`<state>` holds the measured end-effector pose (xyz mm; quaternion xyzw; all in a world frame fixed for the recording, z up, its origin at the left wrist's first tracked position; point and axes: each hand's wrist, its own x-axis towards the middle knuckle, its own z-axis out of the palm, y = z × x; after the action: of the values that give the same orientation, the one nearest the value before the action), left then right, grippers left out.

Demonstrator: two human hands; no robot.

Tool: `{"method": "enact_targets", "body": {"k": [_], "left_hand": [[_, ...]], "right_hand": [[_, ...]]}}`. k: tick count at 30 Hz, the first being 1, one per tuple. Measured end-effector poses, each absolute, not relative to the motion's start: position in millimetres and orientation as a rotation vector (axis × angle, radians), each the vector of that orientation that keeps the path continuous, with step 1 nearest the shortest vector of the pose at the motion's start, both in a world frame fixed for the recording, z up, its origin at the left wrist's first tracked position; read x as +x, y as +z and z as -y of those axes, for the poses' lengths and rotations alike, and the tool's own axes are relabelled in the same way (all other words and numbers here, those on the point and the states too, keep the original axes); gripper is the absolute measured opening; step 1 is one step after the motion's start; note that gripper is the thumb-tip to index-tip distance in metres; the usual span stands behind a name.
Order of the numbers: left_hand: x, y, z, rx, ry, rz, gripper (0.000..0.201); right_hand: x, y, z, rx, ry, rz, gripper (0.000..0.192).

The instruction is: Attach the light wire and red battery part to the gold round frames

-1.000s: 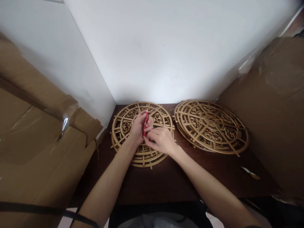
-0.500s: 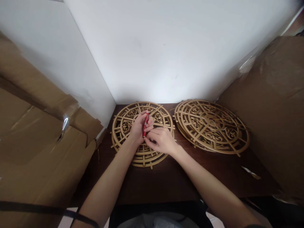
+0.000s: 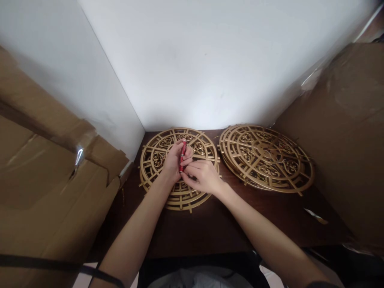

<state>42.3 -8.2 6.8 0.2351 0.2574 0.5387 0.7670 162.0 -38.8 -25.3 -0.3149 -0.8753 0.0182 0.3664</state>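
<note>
A short red tube [image 3: 183,155] with a silver band across its middle stands nearly upright between my hands. My left hand [image 3: 173,161] is closed around it, thumb along the upper part and fingers curled behind. At the lower end, my right hand [image 3: 205,177] pinches with thumb and fingertips; what exactly lies between them is partly hidden. Both hands are over a stack of round gold lattice panels [image 3: 198,149] with scroll ornaments, and they cover its middle.
A second stack of gold panels [image 3: 267,151] lies to the right on the dark brown table [image 3: 204,232]. Near the right edge is a small knife-like tool [image 3: 316,216]. Cardboard sheets stand at left [image 3: 45,180] and right [image 3: 336,132]; a white wall [image 3: 207,72] rises behind.
The whole view has shifted slightly. Both hands keep the same hold around the red tube, with little visible movement.
</note>
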Motion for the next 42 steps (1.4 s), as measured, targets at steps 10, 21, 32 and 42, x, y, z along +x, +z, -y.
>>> {"method": "enact_targets", "body": {"k": [10, 21, 32, 42], "left_hand": [[42.4, 7.8, 9.7, 0.478, 1.187, -0.58, 0.006], [40.1, 6.0, 9.9, 0.578, 1.164, -0.514, 0.008], [45.9, 3.6, 16.7, 0.905, 1.196, -0.593, 0.014], [45.1, 0.0, 13.9, 0.896, 1.416, -0.656, 0.034]], "right_hand": [[164.6, -24.9, 37.5, -0.801, 0.277, 2.171, 0.03], [167.5, -20.4, 30.9, -0.997, 0.316, 1.526, 0.016], [171.3, -19.0, 27.2, -0.985, 0.432, 1.453, 0.019], [177.9, -15.0, 15.1, -0.813, 0.923, 0.98, 0.018]]}}
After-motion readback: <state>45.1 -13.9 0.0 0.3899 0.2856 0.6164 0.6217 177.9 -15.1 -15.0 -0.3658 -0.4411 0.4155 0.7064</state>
